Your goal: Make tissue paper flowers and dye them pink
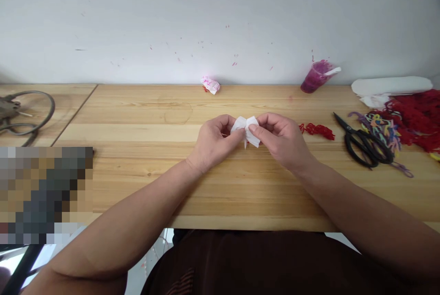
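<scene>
Brown clothing (240,263) nearest, just below the front edge of the worktop (120,157). Leftmost, beyond the seam, grey cable (52,102), well apart from the fingers. Then, about midway between front and back edges, left hand (213,141): thumb and fingers drawn together in a pinch on the white piece (238,124). Gripped between both sets of fingertips and touching each, neither hand nearer; long axis roughly parallel to the front edge, gathered at the middle, flaring either side, narrow tip pointing toward that edge. Next, right hand (283,141): thumb pressed over the right flap, fingers curled behind, their exact contact hidden. Just right of it, red yarn (319,130); farther right, scissors (348,129) partly over mixed yarn (381,127), tip toward the back edge and left.
</scene>
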### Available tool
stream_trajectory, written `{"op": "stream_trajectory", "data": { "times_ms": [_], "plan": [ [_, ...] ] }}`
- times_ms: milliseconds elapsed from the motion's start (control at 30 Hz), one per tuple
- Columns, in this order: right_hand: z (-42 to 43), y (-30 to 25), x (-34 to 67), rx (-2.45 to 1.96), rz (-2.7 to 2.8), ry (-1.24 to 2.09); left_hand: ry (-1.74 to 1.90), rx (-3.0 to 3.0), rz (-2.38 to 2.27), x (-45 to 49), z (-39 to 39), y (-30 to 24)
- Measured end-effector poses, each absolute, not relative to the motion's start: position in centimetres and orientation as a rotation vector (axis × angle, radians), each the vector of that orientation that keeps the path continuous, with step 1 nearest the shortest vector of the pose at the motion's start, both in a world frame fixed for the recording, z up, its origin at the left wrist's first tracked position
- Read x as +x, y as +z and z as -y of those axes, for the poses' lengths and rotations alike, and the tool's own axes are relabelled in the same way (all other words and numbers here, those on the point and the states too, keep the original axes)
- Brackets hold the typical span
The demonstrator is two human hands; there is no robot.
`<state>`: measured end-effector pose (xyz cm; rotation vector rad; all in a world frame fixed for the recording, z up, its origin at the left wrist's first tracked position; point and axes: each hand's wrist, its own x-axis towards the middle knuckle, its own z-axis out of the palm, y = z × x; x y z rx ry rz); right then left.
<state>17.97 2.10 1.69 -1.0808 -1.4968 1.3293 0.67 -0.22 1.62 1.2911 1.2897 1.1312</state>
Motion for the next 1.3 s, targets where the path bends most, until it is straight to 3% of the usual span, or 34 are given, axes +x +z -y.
{"op": "stream_trajectory", "data": {
  "times_ms": [933, 1300],
  "plan": [
    [-1.61, 1.52, 18.04, -1.153, 1.609, 1.123, 1.161, 1.421, -1.382, 0.72, 0.55, 1.52],
    [-1.86, 1.55, 18.04, -1.07, 1.565, 1.241, 1.162, 1.345, -1.357, 0.61, 0.1, 1.24]
  ]
}}
